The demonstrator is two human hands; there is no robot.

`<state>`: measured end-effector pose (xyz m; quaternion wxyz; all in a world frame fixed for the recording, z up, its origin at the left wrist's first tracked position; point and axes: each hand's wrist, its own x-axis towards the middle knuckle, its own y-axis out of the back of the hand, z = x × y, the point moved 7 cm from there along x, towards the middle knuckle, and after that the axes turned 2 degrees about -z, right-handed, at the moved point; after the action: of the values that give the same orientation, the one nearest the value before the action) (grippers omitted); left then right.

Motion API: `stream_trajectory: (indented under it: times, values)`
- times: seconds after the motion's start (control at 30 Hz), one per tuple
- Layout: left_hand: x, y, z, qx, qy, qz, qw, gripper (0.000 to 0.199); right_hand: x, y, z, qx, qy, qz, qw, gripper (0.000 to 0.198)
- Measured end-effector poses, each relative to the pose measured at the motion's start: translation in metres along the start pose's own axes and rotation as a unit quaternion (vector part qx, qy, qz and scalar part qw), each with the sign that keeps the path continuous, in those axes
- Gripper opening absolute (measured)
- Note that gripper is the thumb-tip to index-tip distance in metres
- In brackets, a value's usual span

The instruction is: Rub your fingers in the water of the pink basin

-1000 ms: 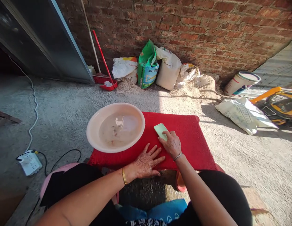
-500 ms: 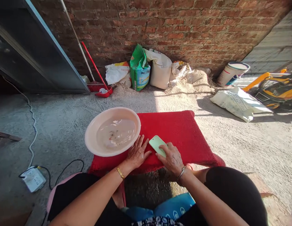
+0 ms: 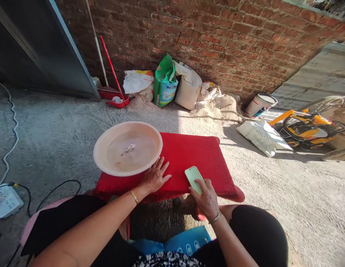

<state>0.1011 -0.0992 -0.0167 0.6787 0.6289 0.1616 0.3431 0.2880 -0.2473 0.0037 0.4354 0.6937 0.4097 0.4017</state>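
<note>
My left hand [image 3: 155, 177] lies flat on the red cloth [image 3: 193, 150], fingers spread, just beside the rim of a pale pink basin [image 3: 101, 157]. The basin holds cloudy water with small dark bits in it. Nothing is in that hand. Over the front part of the cloth, my right hand [image 3: 207, 198] grips a light green scrub brush [image 3: 192, 175] with a small hole at its far end. Its underside faces the cloth and is hidden. The cloth drapes over a low support whose shape I cannot make out.
Bags, including a green bag [image 3: 163, 83] and a white sack [image 3: 188, 89], lean on the brick wall. A red dustpan [image 3: 119, 104] stands left of them. A bucket [image 3: 260, 105], a flat sack [image 3: 263, 137] and a yellow toy vehicle [image 3: 308, 129] are rightward. A power strip [image 3: 6, 200] lies at left.
My right hand has drawn the brush back toward the cloth's front edge and a little right. The left hand stays flat by the basin. The whole view has tilted and shifted.
</note>
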Motion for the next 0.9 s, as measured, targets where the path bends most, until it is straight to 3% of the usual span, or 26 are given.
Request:
stream_trajectory:
  times: [0.1,0.23,0.33,0.4,0.53,0.63,0.73,0.83,0.9]
  values:
    - [0.0,0.0,0.0,-0.006,-0.005,0.005,1.0,0.057,-0.003,0.002,0.016,-0.034,-0.023,-0.008,0.999,0.037]
    - [0.001,-0.002,0.0,-0.013,-0.003,0.004,1.0,0.056,-0.002,0.034,0.106,-0.076,-0.228,-0.004,0.971,0.041]
    - [0.002,-0.002,0.0,-0.031,0.003,0.006,0.999,0.056,-0.008,0.052,0.134,-0.075,-0.296,0.037,0.952,0.044]
    - [0.001,-0.002,-0.001,-0.039,0.005,0.011,0.999,0.056,-0.009,0.046,0.113,-0.043,-0.237,0.058,0.969,0.045]
    - [0.0,-0.003,-0.002,-0.025,-0.005,0.011,1.0,0.056,-0.014,0.012,0.031,0.038,-0.024,0.022,0.999,0.042]
    - [0.001,-0.004,-0.002,-0.02,-0.007,0.012,1.0,0.056,-0.018,0.007,0.02,0.027,0.003,0.007,1.0,0.038]
    - [0.001,-0.003,-0.002,-0.03,-0.007,0.016,0.999,0.056,-0.018,0.029,0.076,-0.03,-0.132,0.024,0.991,0.039]
    - [0.002,-0.001,-0.001,-0.032,-0.006,0.014,0.999,0.056,-0.025,0.052,0.137,-0.069,-0.298,0.039,0.951,0.044]
    - [0.002,-0.002,0.0,-0.028,-0.006,0.008,1.0,0.056,-0.025,0.057,0.147,-0.075,-0.324,0.057,0.941,0.046]
